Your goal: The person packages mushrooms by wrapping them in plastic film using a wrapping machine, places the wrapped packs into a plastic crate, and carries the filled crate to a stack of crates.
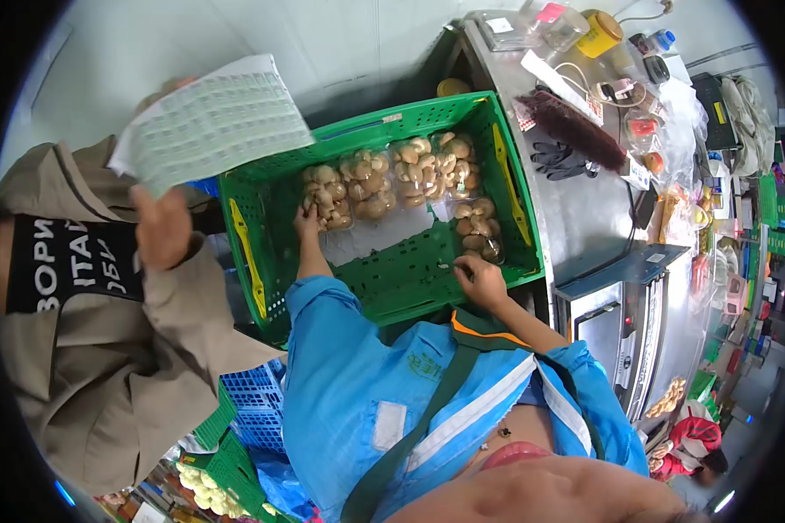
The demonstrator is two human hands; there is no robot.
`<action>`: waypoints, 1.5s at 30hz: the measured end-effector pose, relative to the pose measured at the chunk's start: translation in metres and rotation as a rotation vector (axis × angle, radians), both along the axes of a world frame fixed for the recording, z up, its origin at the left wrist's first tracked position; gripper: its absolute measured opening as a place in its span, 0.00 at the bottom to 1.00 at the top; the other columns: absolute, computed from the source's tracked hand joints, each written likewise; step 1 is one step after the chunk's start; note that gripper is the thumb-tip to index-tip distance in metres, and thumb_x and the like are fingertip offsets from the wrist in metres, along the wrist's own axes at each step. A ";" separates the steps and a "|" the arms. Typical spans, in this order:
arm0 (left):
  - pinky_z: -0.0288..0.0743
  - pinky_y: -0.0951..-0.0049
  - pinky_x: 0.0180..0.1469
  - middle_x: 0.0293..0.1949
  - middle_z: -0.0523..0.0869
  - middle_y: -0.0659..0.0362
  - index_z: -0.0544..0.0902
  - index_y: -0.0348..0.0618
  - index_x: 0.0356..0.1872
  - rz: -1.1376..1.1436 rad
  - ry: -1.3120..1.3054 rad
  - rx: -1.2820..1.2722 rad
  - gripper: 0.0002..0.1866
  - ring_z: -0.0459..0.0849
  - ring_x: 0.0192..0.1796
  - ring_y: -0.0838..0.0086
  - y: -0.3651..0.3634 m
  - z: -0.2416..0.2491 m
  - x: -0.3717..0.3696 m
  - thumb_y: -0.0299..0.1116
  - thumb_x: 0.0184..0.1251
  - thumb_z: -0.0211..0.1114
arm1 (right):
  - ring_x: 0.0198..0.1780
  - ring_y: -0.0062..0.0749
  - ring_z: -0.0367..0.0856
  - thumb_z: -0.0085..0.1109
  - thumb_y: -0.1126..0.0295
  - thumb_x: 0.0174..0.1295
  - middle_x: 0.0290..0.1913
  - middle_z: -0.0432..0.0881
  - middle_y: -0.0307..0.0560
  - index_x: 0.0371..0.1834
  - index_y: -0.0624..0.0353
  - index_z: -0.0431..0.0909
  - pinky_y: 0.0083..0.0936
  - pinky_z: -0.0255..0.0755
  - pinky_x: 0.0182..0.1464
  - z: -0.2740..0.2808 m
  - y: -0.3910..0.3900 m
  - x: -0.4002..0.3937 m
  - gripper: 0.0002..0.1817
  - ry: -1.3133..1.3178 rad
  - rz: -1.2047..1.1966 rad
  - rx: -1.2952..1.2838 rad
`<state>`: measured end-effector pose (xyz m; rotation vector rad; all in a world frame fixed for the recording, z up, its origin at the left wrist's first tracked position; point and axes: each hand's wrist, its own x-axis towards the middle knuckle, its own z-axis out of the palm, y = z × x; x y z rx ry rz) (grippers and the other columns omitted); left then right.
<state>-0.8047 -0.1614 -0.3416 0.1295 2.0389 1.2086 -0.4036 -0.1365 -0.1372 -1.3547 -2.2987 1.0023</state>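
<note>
A green plastic crate (384, 301) holds several clear packs of brown mushrooms. My left hand (307, 225) is inside it, its fingers closed against the side of the leftmost mushroom pack (328, 197). Other packs (416, 170) stand beside that one in a row along the far side. One more mushroom pack (477, 231) sits nearer, at the right end. Just below it my right hand (481, 282) hovers over the near rim, fingers bent and apart, with nothing visible in them. A pale sheet (384, 237) lies on the crate floor, partly under the packs.
At left another person (105, 349) holds printed sheets (214, 122) beside the crate. A metal table (567, 218) at right carries a brush (571, 131), dark gloves (560, 161), jars and a scale-like machine (619, 322). Blue crates (253, 405) stand at lower left.
</note>
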 end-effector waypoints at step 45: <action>0.43 0.54 0.70 0.64 0.66 0.62 0.69 0.59 0.58 -2.055 1.663 0.388 0.21 0.57 0.69 0.68 0.199 0.040 0.262 0.35 0.62 0.49 | 0.29 0.43 0.80 0.59 0.70 0.51 0.27 0.80 0.48 0.31 0.57 0.77 0.35 0.74 0.32 -0.004 -0.001 0.008 0.06 -0.004 0.011 0.123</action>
